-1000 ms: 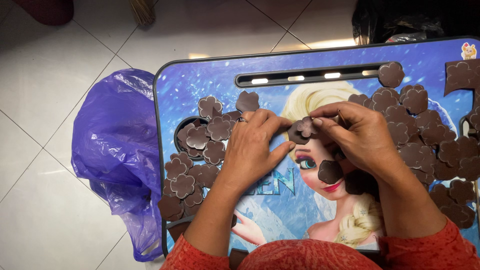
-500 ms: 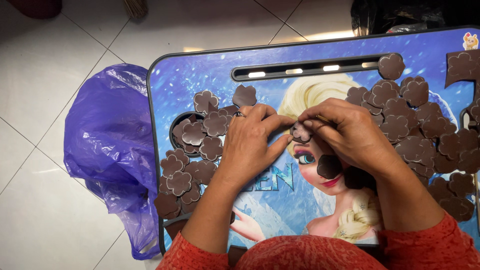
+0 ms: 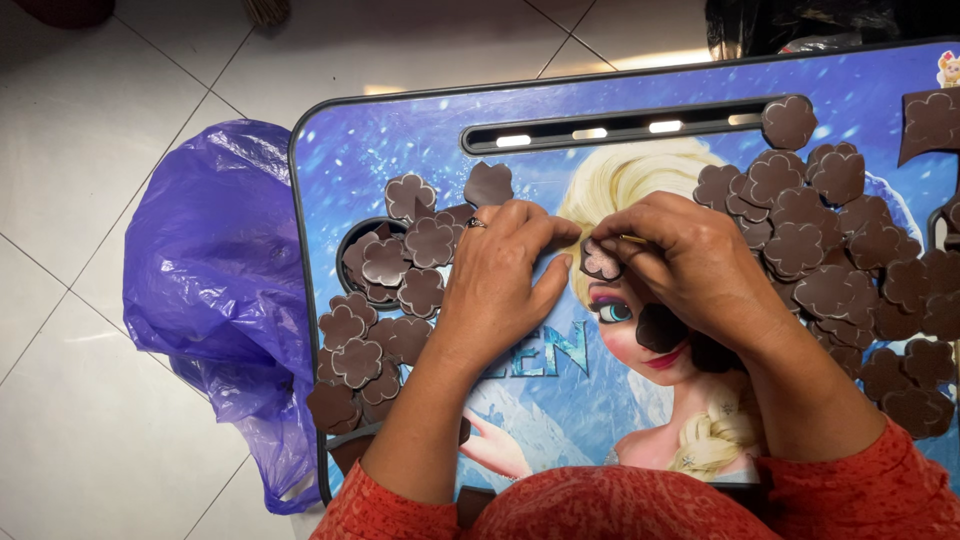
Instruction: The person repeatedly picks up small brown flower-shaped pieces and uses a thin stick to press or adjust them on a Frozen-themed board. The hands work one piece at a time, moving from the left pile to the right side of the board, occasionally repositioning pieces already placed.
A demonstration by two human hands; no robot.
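Both hands are sitting a touch closer together vs. half a sec ago, and the small brown piece is looking more tucked in between the fingertips; the desk and the piles aren't shifting at all.

Right hand (image 3: 700, 270) is pinching a small brown flower-shaped piece (image 3: 600, 262) w/ thumb and forefinger, fingers narrow and curled tight round it. Left hand (image 3: 500, 280) is pressing up against the same piece from the other side, fingertips touching it, a ring showing on one finger. Piece is being held just above the middle of the blue picture-printed desk (image 3: 400, 160), over the printed cartoon face. Can't tell what exactly the fingers are doing to it, too small.

As for progress, going by how things are lying: a left heap of flower pieces (image 3: 385, 320) is sitting around and in the round cup hollow, a bigger right heap (image 3: 830, 270) is spreading toward the desk's far edge. One lone dark piece (image 3: 660, 325) is lying just below the hands. Looks like mid-job to me, w/ plenty on both sides; which heap is done, I can't say.

Purple plastic bag (image 3: 220, 290) is slumping on the tiled floor (image 3: 90, 150) beside the desk.
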